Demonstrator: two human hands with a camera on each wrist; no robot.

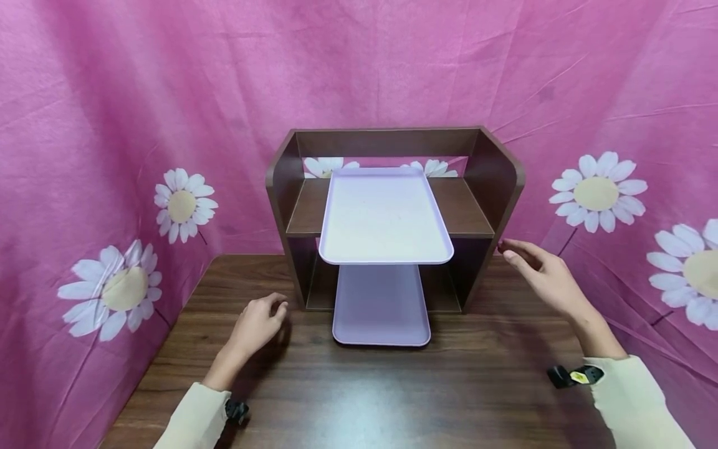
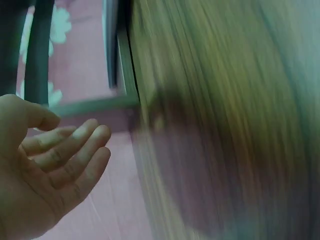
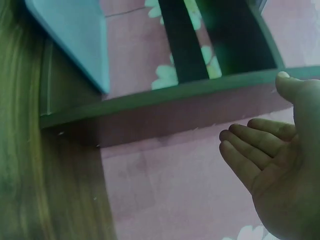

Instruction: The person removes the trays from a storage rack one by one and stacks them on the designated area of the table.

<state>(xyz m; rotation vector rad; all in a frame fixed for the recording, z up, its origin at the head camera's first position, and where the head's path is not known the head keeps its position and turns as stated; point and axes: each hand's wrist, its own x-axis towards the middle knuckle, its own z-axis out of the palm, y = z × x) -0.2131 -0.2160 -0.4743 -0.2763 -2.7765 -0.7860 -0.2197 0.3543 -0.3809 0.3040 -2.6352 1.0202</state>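
A dark brown two-level wooden desk shelf (image 1: 387,142) stands at the back of the table. One pale lilac tray (image 1: 386,218) lies on its upper board and juts out over the front edge. Below it, a second lilac tray (image 1: 381,308) sticks out from the bottom level onto the table. My left hand (image 1: 255,327) hovers over the table just left of the shelf's front corner, fingers loosely bent and holding nothing. Beside the shelf's right panel is my right hand (image 1: 546,277), its fingertips close to the panel's outer face. In the right wrist view that hand's fingers (image 3: 250,150) are extended and its palm is bare.
The brown wood-grain table (image 1: 359,386) runs toward me in front of the shelf. Pink cloth (image 1: 381,68) printed with white daisies hangs behind and along both sides. Each wrist carries a small black camera (image 1: 237,411) at the sleeve cuff.
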